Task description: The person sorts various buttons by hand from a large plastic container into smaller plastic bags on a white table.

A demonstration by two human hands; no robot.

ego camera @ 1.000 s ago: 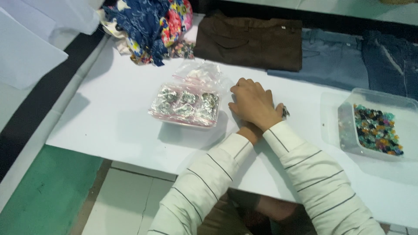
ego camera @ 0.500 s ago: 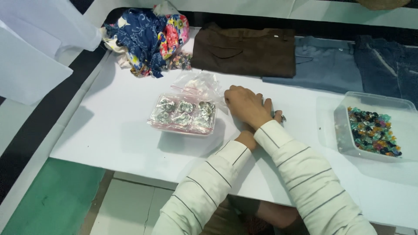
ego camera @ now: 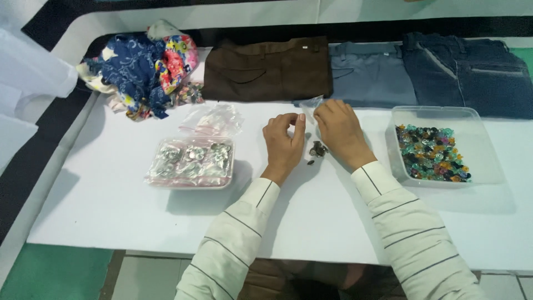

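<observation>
Both hands rest on the white counter (ego camera: 111, 211): the left hand (ego camera: 283, 145) has thumb and forefinger curled close, with nothing clearly between them, and the right hand (ego camera: 340, 133) pinches the edge of a small clear bag (ego camera: 308, 103). A little heap of dark buttons (ego camera: 317, 150) lies on the counter between the hands, just beside the right one. A tray of silver buttons (ego camera: 191, 162) sits to the left, a clear tub (ego camera: 488, 166) of coloured beads to the right, and folded trousers (ego camera: 266, 68) lie behind.

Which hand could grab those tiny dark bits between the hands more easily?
Probably the right hand. The small dark pieces lie right beside its palm, almost touching. The left hand is a little farther off, with its fingertips pinched together above the table.
</observation>
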